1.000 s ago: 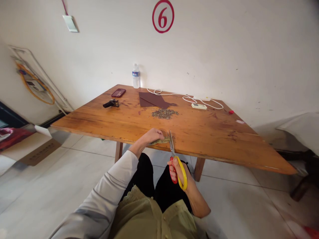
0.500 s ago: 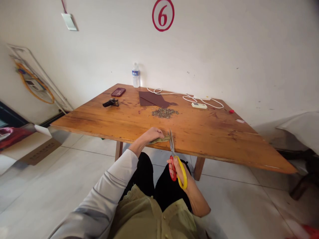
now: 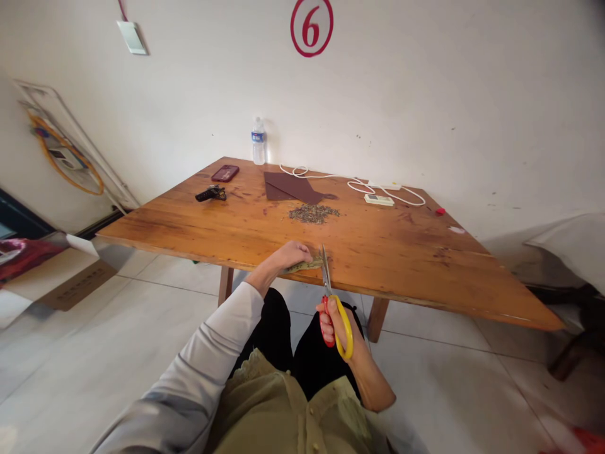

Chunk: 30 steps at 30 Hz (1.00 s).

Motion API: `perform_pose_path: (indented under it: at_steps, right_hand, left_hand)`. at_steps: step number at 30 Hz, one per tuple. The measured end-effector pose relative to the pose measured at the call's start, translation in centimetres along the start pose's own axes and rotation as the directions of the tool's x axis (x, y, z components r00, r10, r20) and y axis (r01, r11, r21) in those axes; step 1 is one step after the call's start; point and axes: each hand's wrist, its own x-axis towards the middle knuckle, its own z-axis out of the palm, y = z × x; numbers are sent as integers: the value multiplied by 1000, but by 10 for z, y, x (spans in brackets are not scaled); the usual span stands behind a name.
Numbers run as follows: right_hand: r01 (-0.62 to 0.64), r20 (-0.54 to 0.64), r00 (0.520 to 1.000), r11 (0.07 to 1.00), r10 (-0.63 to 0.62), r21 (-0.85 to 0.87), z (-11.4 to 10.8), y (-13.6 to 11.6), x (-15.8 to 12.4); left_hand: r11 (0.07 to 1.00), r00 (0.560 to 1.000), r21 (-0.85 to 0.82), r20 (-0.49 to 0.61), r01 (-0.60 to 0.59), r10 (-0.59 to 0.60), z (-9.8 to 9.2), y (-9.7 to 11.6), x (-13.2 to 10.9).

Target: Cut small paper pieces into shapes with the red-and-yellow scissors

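My left hand (image 3: 289, 255) rests on the near edge of the wooden table (image 3: 392, 252), pinching a small greenish strip of paper (image 3: 308, 265) flat against it. Just below the table edge, my right hand (image 3: 341, 328) grips scissors (image 3: 331, 299) with a red and a yellow handle. Their blades point up and meet the right end of the strip. A pile of small cut bits (image 3: 312, 214) lies further back in the middle of the table.
On the far part of the table lie dark brown sheets (image 3: 289, 186), a red phone (image 3: 225, 173), a black key bundle (image 3: 210, 195), a water bottle (image 3: 258, 142), a white cable (image 3: 359, 185) with a power strip (image 3: 378, 200). A cardboard box (image 3: 51, 277) stands on the floor at left.
Hands and scissors stay at the strip; the blades have barely shifted. The view has tilted slightly.
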Motion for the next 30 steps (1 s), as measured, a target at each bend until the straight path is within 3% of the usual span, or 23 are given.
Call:
perform_pose_path:
  at_steps: [8,19,30]
  right_hand:
    - [-36,8,999,999,36,-8,-2,0,2]
    - [75,23,997,990,-73,-117,-14,-1,-1]
    - [-34,26,999,993,37,-115,-16,-4,4]
  left_hand:
    - [1000,1000,19,4,17,-17,0,-5,4]
    - [996,993,80,113,34,-43,-9,-9,9]
    - [997,986,73,164,21,-32,-12,-4,8]
